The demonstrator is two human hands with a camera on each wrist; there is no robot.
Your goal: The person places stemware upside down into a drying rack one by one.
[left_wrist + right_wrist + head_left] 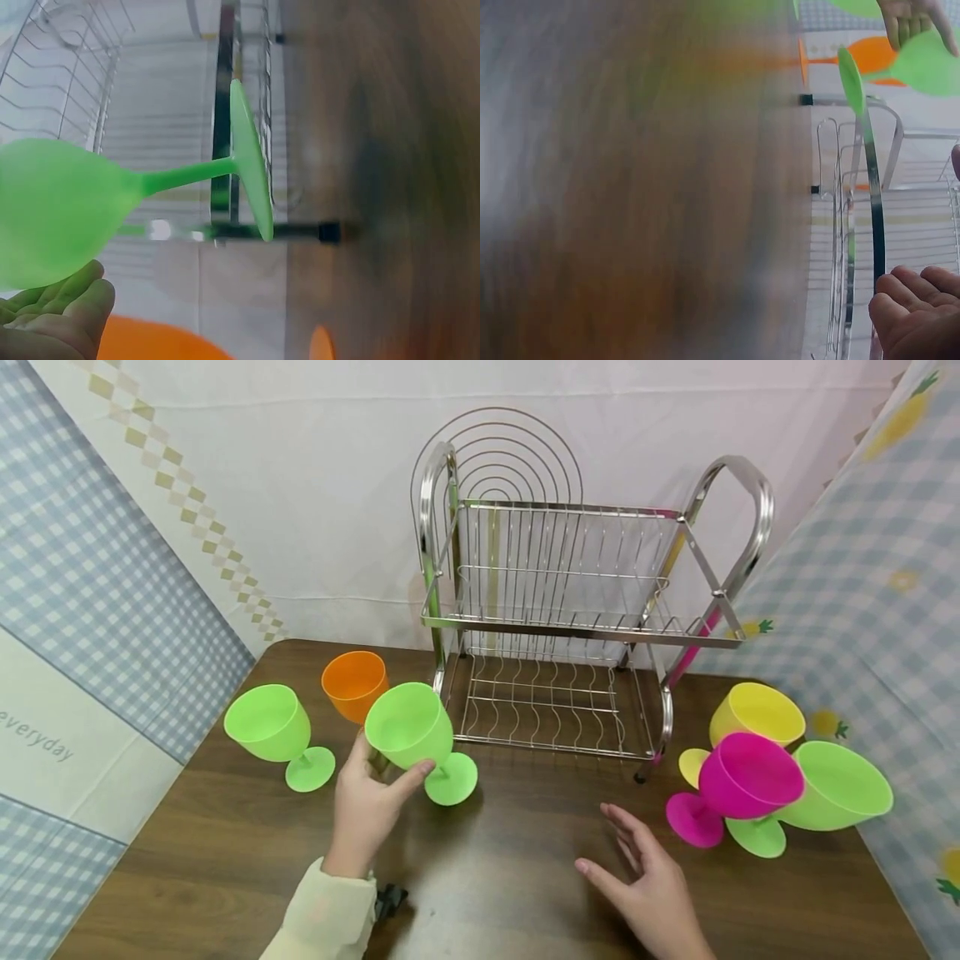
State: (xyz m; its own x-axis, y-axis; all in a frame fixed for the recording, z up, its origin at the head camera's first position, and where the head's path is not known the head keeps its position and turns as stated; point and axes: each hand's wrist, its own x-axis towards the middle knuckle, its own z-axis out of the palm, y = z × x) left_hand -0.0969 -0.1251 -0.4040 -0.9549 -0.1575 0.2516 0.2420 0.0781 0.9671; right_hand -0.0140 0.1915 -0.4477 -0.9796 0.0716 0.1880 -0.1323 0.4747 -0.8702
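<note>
My left hand (pixel 372 802) grips a green goblet (pixel 411 727) by its bowl, thumb on the near side. In the left wrist view the goblet's stem and foot (pixel 251 161) stand off the table, in front of the rack. My right hand (pixel 648 885) is over the table at the front right, fingers apart and holding nothing. Just behind the held goblet stands an orange goblet (pixel 352 681), its foot hidden in the head view. Left of them is another green goblet (pixel 270 727). The steel dish rack (pixel 577 631) stands at the back, two tiers with wire slots.
At the right are a magenta goblet (pixel 750 777), a yellow goblet (pixel 753 714) and a third green goblet (pixel 843 789), close together and overlapping. Cloth-covered walls (pixel 315 485) close in the wooden table (pixel 217 860) at the back and sides.
</note>
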